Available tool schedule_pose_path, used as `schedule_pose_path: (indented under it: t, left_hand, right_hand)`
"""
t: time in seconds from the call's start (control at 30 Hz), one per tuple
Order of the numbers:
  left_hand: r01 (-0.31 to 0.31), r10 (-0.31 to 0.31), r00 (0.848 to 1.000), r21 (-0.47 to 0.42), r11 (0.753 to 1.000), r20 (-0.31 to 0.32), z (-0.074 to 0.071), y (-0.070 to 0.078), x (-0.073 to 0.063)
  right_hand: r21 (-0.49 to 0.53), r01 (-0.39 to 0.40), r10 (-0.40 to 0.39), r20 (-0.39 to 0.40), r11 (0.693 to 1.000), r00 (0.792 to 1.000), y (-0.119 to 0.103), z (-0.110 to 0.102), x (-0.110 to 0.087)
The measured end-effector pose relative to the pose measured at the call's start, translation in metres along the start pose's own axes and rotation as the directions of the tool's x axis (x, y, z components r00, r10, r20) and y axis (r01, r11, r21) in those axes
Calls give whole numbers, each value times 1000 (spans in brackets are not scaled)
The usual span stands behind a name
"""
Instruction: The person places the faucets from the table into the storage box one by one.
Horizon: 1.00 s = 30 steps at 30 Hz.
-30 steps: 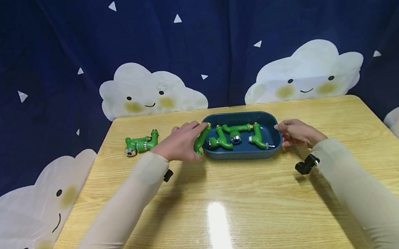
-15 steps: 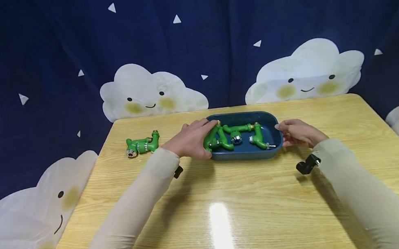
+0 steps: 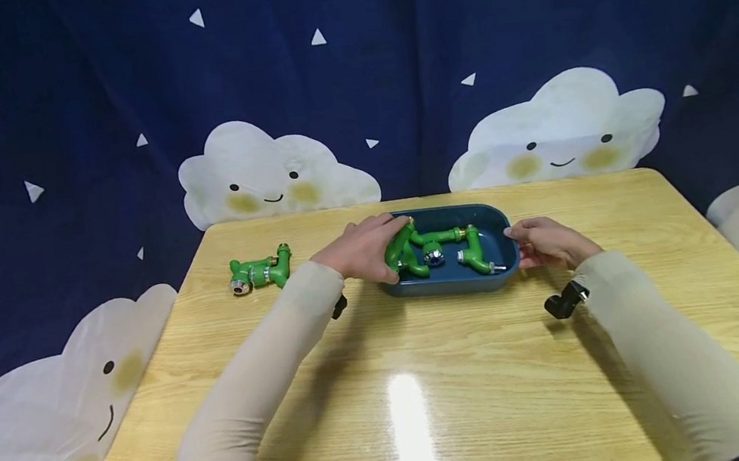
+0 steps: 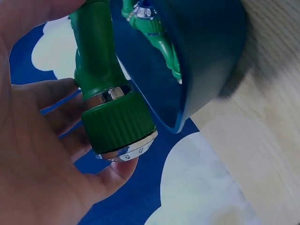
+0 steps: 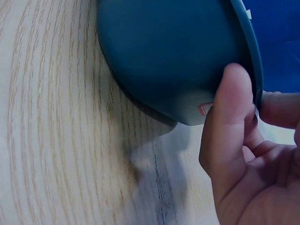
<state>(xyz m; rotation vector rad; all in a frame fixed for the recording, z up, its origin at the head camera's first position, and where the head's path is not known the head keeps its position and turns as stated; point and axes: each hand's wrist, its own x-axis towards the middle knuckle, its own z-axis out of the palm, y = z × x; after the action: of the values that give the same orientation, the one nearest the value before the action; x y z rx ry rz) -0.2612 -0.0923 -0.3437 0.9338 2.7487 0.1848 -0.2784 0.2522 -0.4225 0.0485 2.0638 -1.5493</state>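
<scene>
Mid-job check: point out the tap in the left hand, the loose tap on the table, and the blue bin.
Held tap point(image 4: 102, 75): left wrist view, on its green body.
Loose tap point(image 3: 258, 276): head view, on its green middle section.
Blue bin point(image 3: 451, 287): head view, on its near outer wall.

Held tap point(image 4: 110, 82): coloured green, capped in silver.
Bin point(image 3: 451, 286): coloured dark teal-blue.
Other taps point(image 3: 474, 250): coloured green, trimmed in silver and brass.
Table point(image 3: 510, 382): surfaced in yellowish wood, lined with grain.
Curtain point(image 3: 394, 60): coloured navy, scattered with white triangles.
Clouds point(image 3: 269, 166): filled in white, marked with yellow cheeks, black eyes.
Sleeves point(image 3: 256, 376): coloured beige, bordered by black.
</scene>
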Motion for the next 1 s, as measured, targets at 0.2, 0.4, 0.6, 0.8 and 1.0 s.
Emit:
schedule_pose_path:
  t: [0.2,0.4,0.6,0.8,1.0]
  left_hand:
    - [-2,2,1000,-2,1000,31,-6,4,9]
    - [-1,1,999,-3,1000,42,-6,7,16]
    - [23,-22,998,-9,1000,57,-8,7,21]
    - [29,-30,997,9,1000,70,-9,9,26]
    - [21,-22,997,8,1000,77,-1,16,30]
  right_hand:
    - [2,5,-5,-1,1000,1000,-2,-1,1]
    - [6,-4,4,-13,1000,1000,-1,0,0]
    - [6,-1,1,-14,1000,1000,-4,2,2]
    - [15,13,-13,-11,1000,1000,-4,3,1]
    - [7,9,-9,-1,1000,1000,3,2,-1]
